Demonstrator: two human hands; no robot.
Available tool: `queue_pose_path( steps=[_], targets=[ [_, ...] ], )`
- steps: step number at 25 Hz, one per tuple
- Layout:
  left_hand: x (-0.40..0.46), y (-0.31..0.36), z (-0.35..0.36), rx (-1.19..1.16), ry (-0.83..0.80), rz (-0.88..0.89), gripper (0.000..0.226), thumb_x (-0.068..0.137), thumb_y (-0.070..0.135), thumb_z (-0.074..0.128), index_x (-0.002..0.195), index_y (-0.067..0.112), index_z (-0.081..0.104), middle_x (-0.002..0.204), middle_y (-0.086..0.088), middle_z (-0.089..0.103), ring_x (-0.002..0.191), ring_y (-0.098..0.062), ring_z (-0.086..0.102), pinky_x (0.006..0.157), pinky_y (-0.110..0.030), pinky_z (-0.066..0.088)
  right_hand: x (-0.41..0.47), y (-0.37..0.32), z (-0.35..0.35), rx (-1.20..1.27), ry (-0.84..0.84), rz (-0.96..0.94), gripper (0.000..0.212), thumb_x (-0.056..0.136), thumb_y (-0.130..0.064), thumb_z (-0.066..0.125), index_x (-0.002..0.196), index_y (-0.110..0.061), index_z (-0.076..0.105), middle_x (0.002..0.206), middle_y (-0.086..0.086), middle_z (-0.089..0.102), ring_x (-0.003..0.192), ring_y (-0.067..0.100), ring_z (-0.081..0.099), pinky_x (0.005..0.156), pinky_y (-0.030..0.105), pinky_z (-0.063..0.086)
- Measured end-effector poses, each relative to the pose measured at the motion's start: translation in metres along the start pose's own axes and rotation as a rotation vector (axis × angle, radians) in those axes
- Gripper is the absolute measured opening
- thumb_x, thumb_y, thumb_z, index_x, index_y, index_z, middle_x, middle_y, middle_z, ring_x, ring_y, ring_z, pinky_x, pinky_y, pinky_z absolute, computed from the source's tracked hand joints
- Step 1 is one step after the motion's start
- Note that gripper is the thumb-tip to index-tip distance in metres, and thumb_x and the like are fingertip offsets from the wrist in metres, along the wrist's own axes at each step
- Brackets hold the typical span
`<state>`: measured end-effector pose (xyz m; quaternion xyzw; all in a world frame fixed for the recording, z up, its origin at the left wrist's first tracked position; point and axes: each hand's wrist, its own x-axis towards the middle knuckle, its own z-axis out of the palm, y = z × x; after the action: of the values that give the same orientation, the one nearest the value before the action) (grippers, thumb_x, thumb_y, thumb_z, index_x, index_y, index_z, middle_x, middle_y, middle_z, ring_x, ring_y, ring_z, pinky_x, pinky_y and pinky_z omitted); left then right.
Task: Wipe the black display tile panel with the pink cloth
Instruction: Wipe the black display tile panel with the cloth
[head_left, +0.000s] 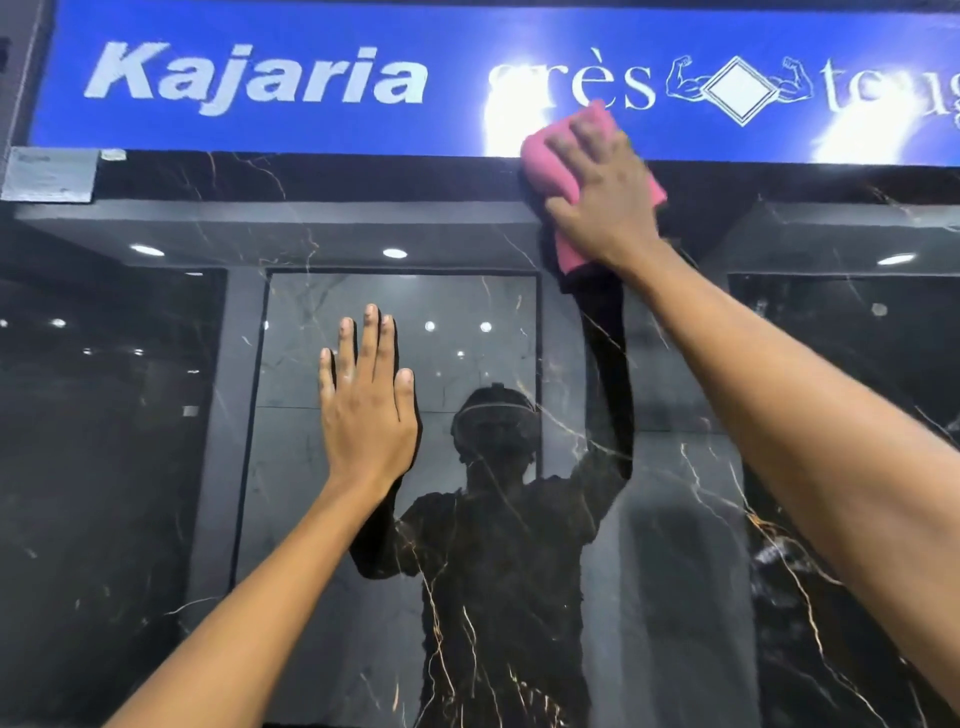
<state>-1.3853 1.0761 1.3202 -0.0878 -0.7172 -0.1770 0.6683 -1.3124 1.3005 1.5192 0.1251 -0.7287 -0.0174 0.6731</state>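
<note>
Item: glossy black marble-look display tile panel (156, 467) with thin gold and white veins, standing upright and filling most of the head view; its polished face mirrors ceiling spotlights, framed dark tiles and the person's own dim outline. Item: folded pink cloth (543, 163), soft fabric, pressed against the panel at its top edge, its upper part overlapping the lower border of the sign above; one corner hangs below the wrist, another shows to the right of the hand. Item: right hand (597, 192), raised high, fingers spread over the cloth and bearing it flat against the surface, thumb to the lower left of the pad; whether any finger curls round the fabric cannot be told. Item: left hand (366, 410), lower and to the left, palm flat on the panel, fingers straight and close together, pointing up, holding nothing. Item: blue glossy sign band (311, 119) with white lettering "Kajaria" and further partly glared text, running across the top directly above the panel. Item: small grey rectangular label (49, 174), at the panel's upper left corner, print illegible.
</note>
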Motion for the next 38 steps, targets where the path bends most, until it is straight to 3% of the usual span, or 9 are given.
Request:
queue_pose_path(
  steps=[8,13,17,19,25,31,33,36,38],
  targets=[
    [0.006,0.024,-0.006,-0.141,0.092,-0.126,0.051,0.099,0.028,0.026,0.147,0.011,0.033,0.158,-0.002,0.022,0.147,-0.022,0.011,0.119,-0.042,0.002,-0.218,0.012,0.02,-0.014,-0.279,-0.824,0.067,0.071,-0.033,0.054,0.137,-0.021,0.048,0.148,0.009,0.039,0.141,0.03,0.028,0.114,0.048,0.022],
    [0.02,0.108,0.009,-0.267,0.045,-0.006,0.055,0.098,0.033,0.019,0.147,0.011,0.032,0.159,-0.002,0.019,0.148,-0.021,0.009,0.117,-0.036,-0.004,-0.157,0.074,-0.006,0.043,0.063,0.025,0.066,0.068,-0.03,0.047,0.131,-0.013,0.055,0.142,0.014,0.046,0.134,0.041,0.036,0.107,0.057,0.031],
    [0.014,0.125,0.029,-0.136,-0.016,0.109,0.058,0.097,0.037,0.016,0.151,0.015,0.023,0.16,0.0,0.014,0.148,-0.022,0.007,0.118,-0.043,0.001,-0.239,0.044,0.01,0.033,-0.128,-0.544,0.066,0.073,-0.028,0.053,0.137,-0.01,0.049,0.149,0.015,0.034,0.142,0.036,0.023,0.117,0.05,0.016],
    [0.011,0.123,0.033,-0.077,-0.027,0.118,0.056,0.099,0.034,0.02,0.152,0.015,0.016,0.16,0.0,0.008,0.148,-0.022,0.003,0.119,-0.043,0.0,-0.263,0.08,0.0,-0.022,-0.113,-0.591,0.066,0.074,-0.032,0.054,0.137,-0.016,0.047,0.152,0.008,0.032,0.142,0.033,0.025,0.114,0.051,0.023],
    [0.009,0.124,0.033,-0.041,-0.017,0.116,0.057,0.1,0.031,0.022,0.153,0.016,0.01,0.161,0.0,0.002,0.148,-0.021,-0.003,0.118,-0.04,-0.006,-0.155,0.142,-0.031,0.044,0.17,0.483,0.074,0.068,-0.042,0.038,0.138,-0.018,0.046,0.149,0.011,0.036,0.14,0.038,0.023,0.111,0.053,0.024],
    [0.01,0.122,0.032,-0.018,-0.022,0.126,0.058,0.098,0.032,0.017,0.154,0.016,0.012,0.161,0.0,0.003,0.148,-0.021,-0.003,0.118,-0.041,-0.004,-0.232,0.09,-0.002,-0.076,-0.148,-0.71,0.067,0.074,-0.033,0.053,0.138,-0.015,0.043,0.149,0.016,0.034,0.143,0.034,0.02,0.116,0.053,0.016],
    [0.01,0.123,0.033,-0.007,-0.033,0.122,0.058,0.098,0.032,0.016,0.154,0.016,0.008,0.161,0.0,0.0,0.148,-0.02,-0.006,0.119,-0.041,-0.006,-0.213,0.133,-0.011,-0.093,-0.003,-0.48,0.069,0.071,-0.035,0.051,0.137,-0.018,0.044,0.146,0.016,0.039,0.143,0.031,0.022,0.111,0.056,0.024],
    [0.008,0.123,0.033,0.007,-0.029,0.122,0.058,0.098,0.033,0.013,0.153,0.016,0.005,0.161,0.0,-0.002,0.147,-0.019,-0.008,0.118,-0.04,-0.007,-0.134,0.177,-0.039,-0.014,0.175,0.34,0.069,0.071,-0.038,0.044,0.138,-0.02,0.046,0.149,0.01,0.036,0.141,0.034,0.023,0.11,0.053,0.025],
    [0.008,0.123,0.033,0.011,-0.025,0.124,0.059,0.098,0.034,0.012,0.153,0.016,0.006,0.161,0.0,-0.001,0.147,-0.019,-0.007,0.118,-0.04,-0.007,-0.098,0.155,-0.041,0.031,0.143,0.448,0.071,0.072,-0.039,0.042,0.14,-0.019,0.044,0.151,0.008,0.032,0.142,0.031,0.021,0.112,0.049,0.023]
  ],
)
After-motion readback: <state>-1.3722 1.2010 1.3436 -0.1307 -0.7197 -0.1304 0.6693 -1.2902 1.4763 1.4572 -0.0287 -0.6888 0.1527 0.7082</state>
